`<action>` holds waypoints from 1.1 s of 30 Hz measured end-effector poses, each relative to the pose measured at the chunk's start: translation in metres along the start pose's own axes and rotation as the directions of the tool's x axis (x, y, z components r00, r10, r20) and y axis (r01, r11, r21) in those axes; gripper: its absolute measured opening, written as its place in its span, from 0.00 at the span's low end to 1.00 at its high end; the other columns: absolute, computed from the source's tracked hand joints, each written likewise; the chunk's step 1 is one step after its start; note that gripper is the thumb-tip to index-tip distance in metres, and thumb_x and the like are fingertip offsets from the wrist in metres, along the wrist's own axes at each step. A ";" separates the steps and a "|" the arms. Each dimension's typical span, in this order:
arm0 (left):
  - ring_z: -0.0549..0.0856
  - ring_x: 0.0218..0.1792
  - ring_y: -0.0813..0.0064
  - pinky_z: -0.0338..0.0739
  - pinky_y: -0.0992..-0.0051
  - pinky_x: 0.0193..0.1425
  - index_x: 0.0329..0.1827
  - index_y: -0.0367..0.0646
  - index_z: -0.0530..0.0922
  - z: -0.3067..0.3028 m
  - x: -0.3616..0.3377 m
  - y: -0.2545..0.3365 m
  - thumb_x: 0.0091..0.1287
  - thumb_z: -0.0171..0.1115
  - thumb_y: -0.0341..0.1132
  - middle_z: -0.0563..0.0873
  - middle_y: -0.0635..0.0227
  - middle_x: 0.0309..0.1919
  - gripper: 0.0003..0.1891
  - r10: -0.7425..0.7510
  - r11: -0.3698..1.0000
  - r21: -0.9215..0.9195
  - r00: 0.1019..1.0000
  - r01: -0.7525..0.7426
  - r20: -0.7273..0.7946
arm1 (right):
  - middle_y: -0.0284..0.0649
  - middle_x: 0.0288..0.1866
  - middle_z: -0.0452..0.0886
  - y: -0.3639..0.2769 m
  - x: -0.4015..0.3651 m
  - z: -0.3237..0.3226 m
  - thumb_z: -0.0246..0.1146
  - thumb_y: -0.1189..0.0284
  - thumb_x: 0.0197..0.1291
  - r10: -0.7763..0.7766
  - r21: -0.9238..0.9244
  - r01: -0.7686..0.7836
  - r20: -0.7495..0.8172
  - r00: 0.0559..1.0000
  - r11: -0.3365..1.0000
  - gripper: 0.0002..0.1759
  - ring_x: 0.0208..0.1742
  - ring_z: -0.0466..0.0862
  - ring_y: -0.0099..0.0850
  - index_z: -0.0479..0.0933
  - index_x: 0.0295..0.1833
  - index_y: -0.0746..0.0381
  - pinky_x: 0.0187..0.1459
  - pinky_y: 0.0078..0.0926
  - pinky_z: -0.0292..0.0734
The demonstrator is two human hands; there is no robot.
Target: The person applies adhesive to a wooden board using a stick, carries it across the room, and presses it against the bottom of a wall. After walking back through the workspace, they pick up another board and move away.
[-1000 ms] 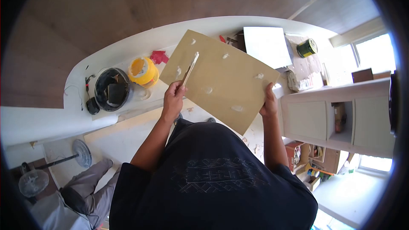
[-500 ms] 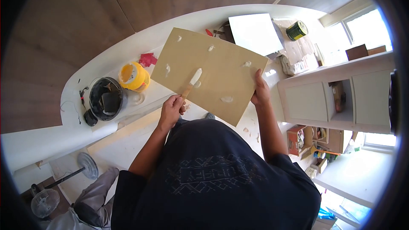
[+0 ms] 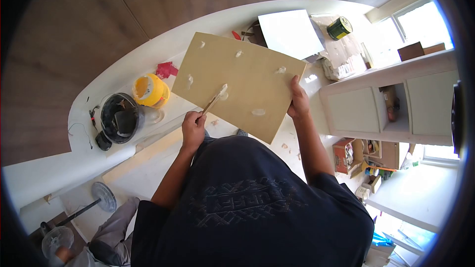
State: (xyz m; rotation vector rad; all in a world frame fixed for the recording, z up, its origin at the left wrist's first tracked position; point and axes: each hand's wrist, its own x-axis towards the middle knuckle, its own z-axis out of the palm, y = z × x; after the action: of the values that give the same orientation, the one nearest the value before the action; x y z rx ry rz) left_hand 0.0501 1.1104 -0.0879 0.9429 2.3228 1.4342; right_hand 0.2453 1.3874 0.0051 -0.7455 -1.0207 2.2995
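Note:
My left hand (image 3: 193,127) is closed around the handle of a narrow putty knife (image 3: 213,101) whose tip is smeared with white paste. The blade, seen nearly edge-on, overlaps a paste dab near the middle of a tan rectangular board (image 3: 247,81). Several more white dabs are scattered over the board's face. At the board's right edge, my right hand (image 3: 299,100) grips it with the thumb on the upper face; the fingers beneath are mostly hidden. The board is held tilted in front of my body.
To the left stand a yellow tub (image 3: 151,90) and a black bucket (image 3: 121,118). A white panel (image 3: 289,34) and a dark green can (image 3: 339,28) lie beyond the board. Another person's leg (image 3: 116,230) shows at lower left, beside a round-headed pole tool (image 3: 104,197).
The putty knife has turned from showing its flat, paste-covered face to nearly edge-on. My left hand has rolled with it. The view has shifted slightly; the other person's hand now shows at lower left.

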 end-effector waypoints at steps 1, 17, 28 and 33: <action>0.81 0.34 0.63 0.76 0.70 0.39 0.37 0.33 0.79 0.000 0.000 0.002 0.58 0.64 0.25 0.81 0.55 0.34 0.06 -0.018 1.000 0.014 1.000 0.018 0.018 | 0.48 0.60 0.74 0.000 0.000 -0.001 0.47 0.52 0.70 0.012 -0.004 -0.012 0.005 1.000 1.000 0.32 0.58 0.78 0.38 0.61 0.66 0.68 0.56 0.34 0.77; 0.78 0.39 0.54 0.74 0.61 0.43 0.34 0.37 0.72 0.001 0.003 -0.011 0.54 0.64 0.24 0.77 0.55 0.34 0.09 -0.115 0.990 0.070 0.991 0.119 -0.067 | 0.49 0.59 0.73 0.000 0.005 0.013 0.48 0.52 0.70 -0.003 -0.032 0.002 -0.028 1.000 0.999 0.33 0.57 0.79 0.38 0.59 0.67 0.69 0.54 0.34 0.78; 0.77 0.40 0.54 0.73 0.63 0.46 0.40 0.35 0.71 -0.005 0.000 0.004 0.61 0.60 0.27 0.75 0.53 0.37 0.09 0.061 0.998 0.001 0.998 -0.061 0.030 | 0.51 0.57 0.75 0.000 0.006 0.026 0.51 0.52 0.69 -0.052 -0.038 0.049 -0.064 0.997 0.998 0.34 0.54 0.80 0.38 0.62 0.63 0.73 0.53 0.34 0.79; 0.77 0.42 0.51 0.73 0.61 0.48 0.41 0.34 0.71 -0.003 -0.006 -0.008 0.65 0.54 0.27 0.75 0.50 0.39 0.06 0.132 0.991 0.020 0.987 -0.135 0.090 | 0.51 0.58 0.75 -0.002 0.007 0.028 0.51 0.52 0.68 -0.050 -0.010 0.050 -0.052 0.997 0.999 0.34 0.55 0.80 0.38 0.62 0.64 0.72 0.53 0.34 0.79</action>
State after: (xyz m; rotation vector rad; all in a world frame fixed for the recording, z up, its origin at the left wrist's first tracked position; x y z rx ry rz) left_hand 0.0500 1.1016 -0.0942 1.1652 2.2571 1.3844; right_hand 0.2223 1.3793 0.0199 -0.7707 -1.0149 2.2228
